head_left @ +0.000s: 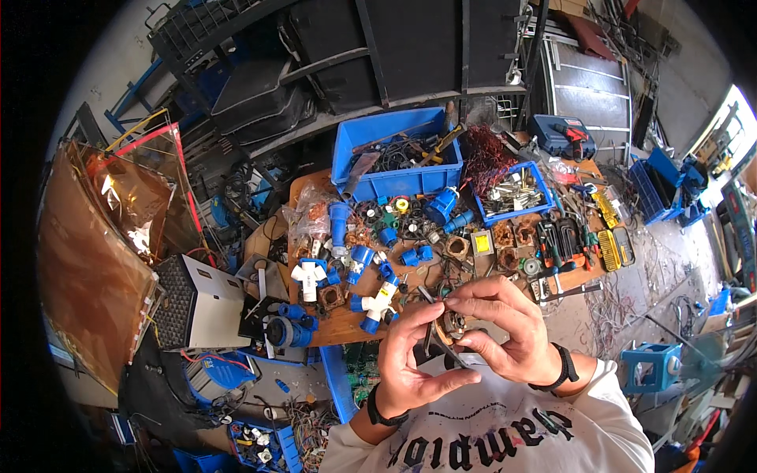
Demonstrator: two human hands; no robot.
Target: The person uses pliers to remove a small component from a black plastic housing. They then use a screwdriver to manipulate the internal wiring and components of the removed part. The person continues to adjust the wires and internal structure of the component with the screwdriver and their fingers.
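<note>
A small round part (453, 325), dark metal with a brownish side, is pinched between the thumb and fingers (477, 309) of the right hand (516, 335), near the tabletop's (335, 334) close edge. It is met by the left hand's (402, 351) curled fingers, the thumb spread away; whether anything is gripped there cannot be told. A strip of wood is left bare at the near left edge; beyond it, room is narrowed by clutter. Counted there are 2 white-and-blue splitters (384, 297), 1 large blue crate (398, 186), 1 smaller blue tray (544, 206) and 1 red drill (578, 135).
</note>
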